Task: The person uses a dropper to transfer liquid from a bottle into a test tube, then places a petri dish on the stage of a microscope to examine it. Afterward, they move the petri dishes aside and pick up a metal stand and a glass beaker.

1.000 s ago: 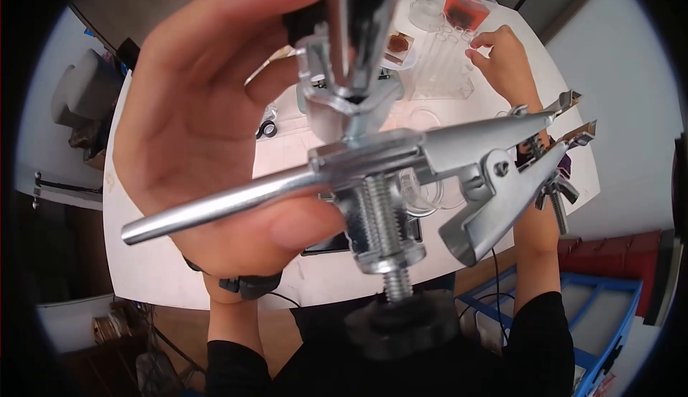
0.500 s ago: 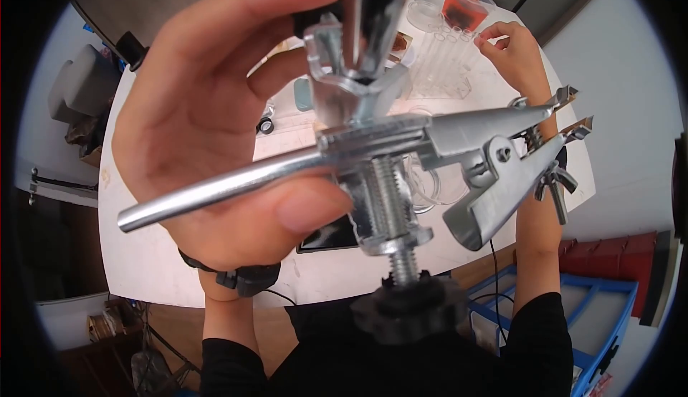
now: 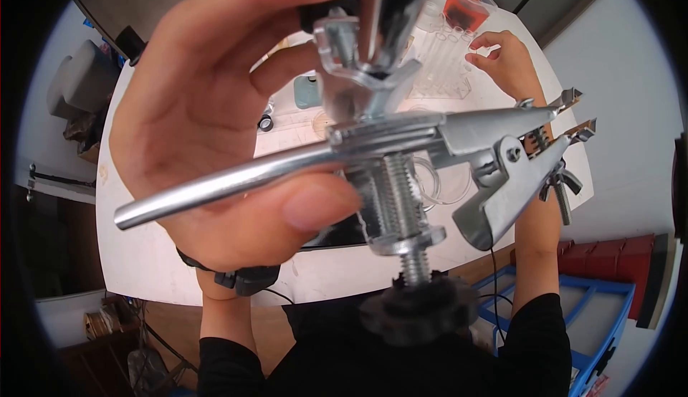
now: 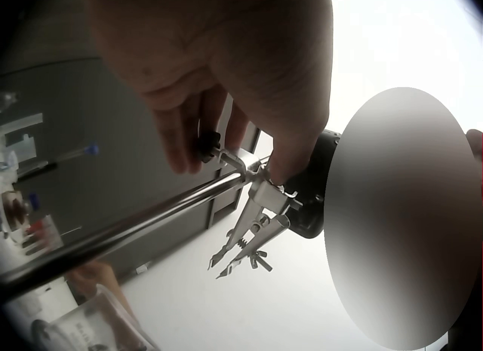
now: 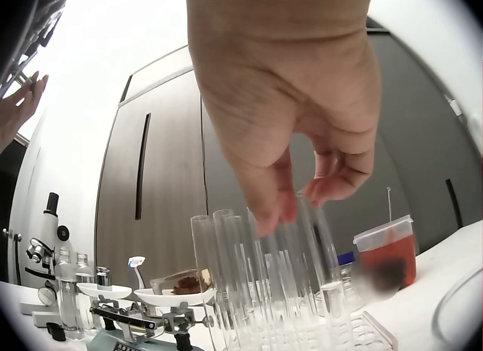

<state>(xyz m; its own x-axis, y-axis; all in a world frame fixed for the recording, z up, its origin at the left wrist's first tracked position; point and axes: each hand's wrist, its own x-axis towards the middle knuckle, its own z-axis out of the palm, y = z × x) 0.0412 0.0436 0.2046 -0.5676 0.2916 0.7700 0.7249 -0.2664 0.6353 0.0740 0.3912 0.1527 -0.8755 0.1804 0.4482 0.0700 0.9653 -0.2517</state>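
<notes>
Close to the head camera, my left hand [image 3: 193, 117] holds the metal clamp [image 3: 480, 130], thumb against its fixture below the shiny upright rod [image 3: 401, 21]. The clamp's short arm crosses the palm, and a black knob [image 3: 419, 309] hangs below. In the left wrist view, fingers of the left hand [image 4: 234, 79] surround the clamp [image 4: 266, 194] at the rod [image 4: 151, 224]. My right hand [image 3: 505, 64] is over upright glass test tubes [image 3: 438, 67] in a clear rack [image 5: 373, 330]. In the right wrist view, the right hand [image 5: 290, 102] has thumb and fingers apart at the tube tops.
An orange-red tub [image 3: 466, 8] stands behind the tubes. A balance with white pans [image 5: 177, 298] and a microscope [image 5: 47, 238] stand beside the rack. Clear coiled tubing [image 3: 433, 182] lies on the white table [image 3: 165, 275]. Blue-framed shelving [image 3: 595, 311] stands below its right side.
In the head view the left hand's fingers and clamp have shifted slightly right. The right hand's thumb and fingers drew closer, then parted again near the tube tops.
</notes>
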